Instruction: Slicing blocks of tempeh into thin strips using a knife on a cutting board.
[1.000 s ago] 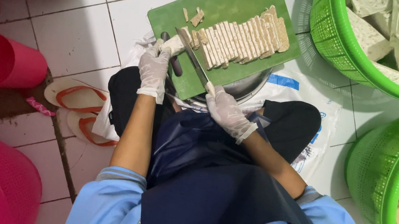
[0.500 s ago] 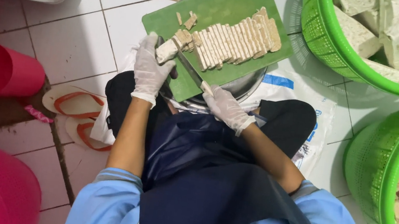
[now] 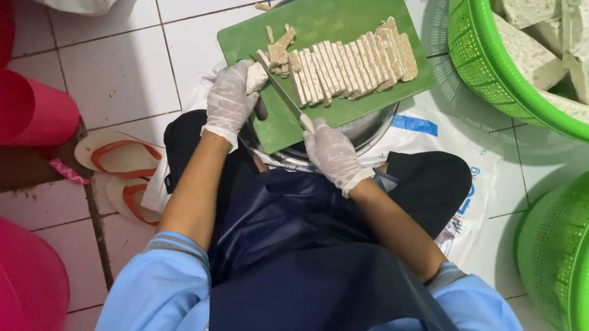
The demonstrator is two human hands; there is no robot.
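A row of pale slices [image 3: 346, 62] lies across a green board [image 3: 330, 11], which rests on a metal bowl [image 3: 372, 126] on the floor. The right hand [image 3: 334, 155], gloved, has its fingers closed around a knife [image 3: 278, 87] at the row's left end. The left hand [image 3: 231, 96], gloved, curls around a pale block [image 3: 257, 77] just beside the blade. Green baskets [image 3: 475, 60] stand right, a pink cup [image 3: 10, 109] left.

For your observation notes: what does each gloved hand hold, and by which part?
Right hand grips the knife by its handle; left hand holds a pale block at its end.
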